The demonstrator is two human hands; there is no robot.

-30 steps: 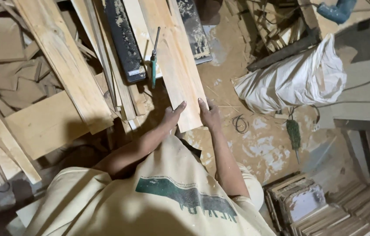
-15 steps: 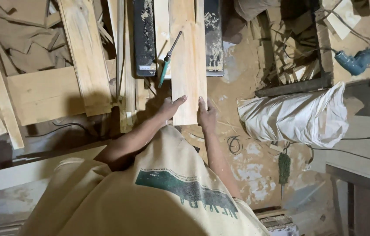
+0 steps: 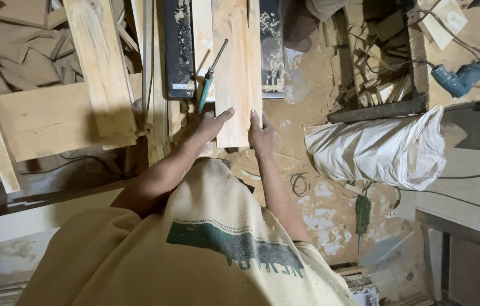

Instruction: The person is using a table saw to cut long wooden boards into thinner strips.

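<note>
We hold the near end of the pale plank (image 3: pixel 236 68) between left hand (image 3: pixel 213 122) and right hand (image 3: pixel 261 133), keeping it square on the dark machine bed (image 3: pixel 179 51).

A board (image 3: pixel 235 68) lies lengthwise across the surface (image 3: pixel 179 51), its near end overhanging the near edge. A screwdriver (image 3: pixel 210 76) lies on the surface just left of the board. Planks (image 3: pixel 101 68) are stacked further left. On the floor (image 3: pixel 319 192) to the right sits a sack (image 3: pixel 376 150), with a drill (image 3: pixel 458 79) behind it.
</note>
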